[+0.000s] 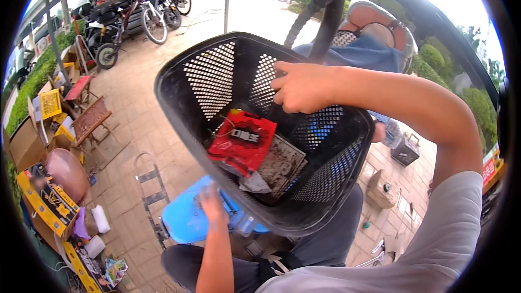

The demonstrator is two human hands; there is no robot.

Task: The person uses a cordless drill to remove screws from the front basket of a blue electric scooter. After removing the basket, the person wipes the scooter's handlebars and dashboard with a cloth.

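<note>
A black plastic basket (pixel 184 122) with mesh-patterned walls is tilted in front of me. In it lie a red packet (pixel 242 140), a dirt-stained flat piece (pixel 283 167) and a crumpled pale scrap (pixel 255 183). My right hand (pixel 305 88) reaches over the basket's far rim, index finger stretched out and the other fingers bent apart, with nothing visible in them. Below the basket's left side, my left hand (pixel 213 204) is at a bright blue panel (pixel 183 214); motion smears its fingers. The basket hides part of the panel.
Boxes (pixel 46 198) and a folding stool (pixel 91 120) line the left side. Parked bicycles (pixel 154 23) stand farther back. On the right are a stone block (pixel 382 189), a dark box (pixel 405 150) and tools (pixel 377 252). A dark post (pixel 329 27) rises behind the basket.
</note>
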